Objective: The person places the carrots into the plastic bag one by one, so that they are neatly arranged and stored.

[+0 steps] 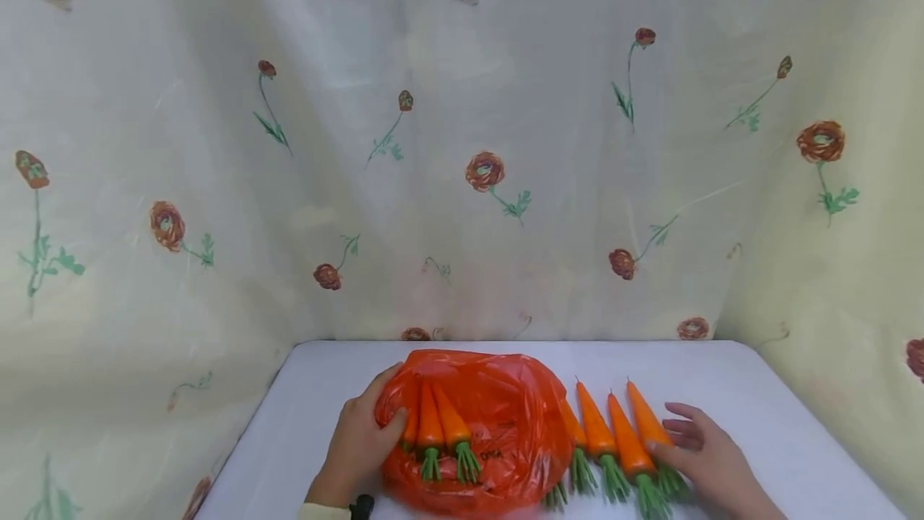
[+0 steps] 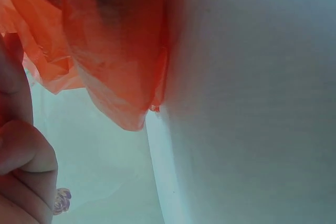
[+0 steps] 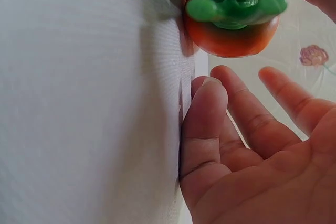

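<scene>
A red plastic bag (image 1: pixel 505 424) lies with its mouth facing me. Inside it, carrots (image 1: pixel 430 424) with green tops lie side by side. My left hand (image 1: pixel 361 436) grips the bag's left rim, thumb at the mouth and fingers on the outer side. In the left wrist view, curled fingers (image 2: pixel 26 150) show beside the hanging bag (image 2: pixel 115 51). To the bag's right, several carrots (image 1: pixel 596 424) lie in a slanted row. My right hand (image 1: pixel 703 448) is at the rightmost carrot (image 1: pixel 647 416), its fingers apart and the thumb near the carrot's top end. In the right wrist view the fingers stand loosely spread below a carrot (image 3: pixel 231 40).
A white table (image 1: pixel 289 432) carries everything. Behind and at both sides hangs a pale curtain (image 1: pixel 549 223) printed with red flowers. The leftmost loose carrots lie close against the bag, which partly covers them.
</scene>
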`<state>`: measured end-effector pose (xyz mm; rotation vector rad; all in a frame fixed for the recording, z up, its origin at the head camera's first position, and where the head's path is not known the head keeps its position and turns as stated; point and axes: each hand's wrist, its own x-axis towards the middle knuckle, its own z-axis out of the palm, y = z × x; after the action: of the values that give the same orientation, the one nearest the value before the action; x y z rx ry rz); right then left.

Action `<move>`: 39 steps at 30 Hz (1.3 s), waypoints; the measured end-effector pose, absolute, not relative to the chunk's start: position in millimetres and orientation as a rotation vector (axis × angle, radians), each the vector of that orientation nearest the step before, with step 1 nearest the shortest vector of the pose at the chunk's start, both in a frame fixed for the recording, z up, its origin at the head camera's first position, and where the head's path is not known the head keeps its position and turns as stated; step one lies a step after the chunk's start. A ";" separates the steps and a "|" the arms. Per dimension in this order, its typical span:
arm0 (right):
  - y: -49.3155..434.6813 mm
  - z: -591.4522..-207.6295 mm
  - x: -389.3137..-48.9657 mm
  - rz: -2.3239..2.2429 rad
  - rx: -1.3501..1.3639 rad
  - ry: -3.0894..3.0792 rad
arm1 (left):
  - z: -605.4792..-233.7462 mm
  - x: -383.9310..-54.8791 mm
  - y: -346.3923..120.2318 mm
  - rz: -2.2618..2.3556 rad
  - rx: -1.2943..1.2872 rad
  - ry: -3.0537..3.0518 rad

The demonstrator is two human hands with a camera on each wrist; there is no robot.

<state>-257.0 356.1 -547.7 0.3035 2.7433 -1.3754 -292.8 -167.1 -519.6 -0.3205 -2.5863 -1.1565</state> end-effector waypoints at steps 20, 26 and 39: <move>350.9 -539.8 -253.5 -1.291 0.285 2.794 | -515.9 -290.8 -162.7 -1.131 -0.268 -2.611; 351.4 -537.9 -254.1 -1.252 0.266 2.821 | -514.5 -292.3 -161.6 -1.129 -0.280 -2.606; 351.6 -535.8 -253.5 -1.201 0.275 2.822 | -516.8 -292.7 -162.7 -1.133 -0.286 -2.604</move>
<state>-253.5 351.6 -535.8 0.2754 2.8221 -1.2012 -292.7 -162.7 -516.8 -0.2860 -2.6039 -1.1333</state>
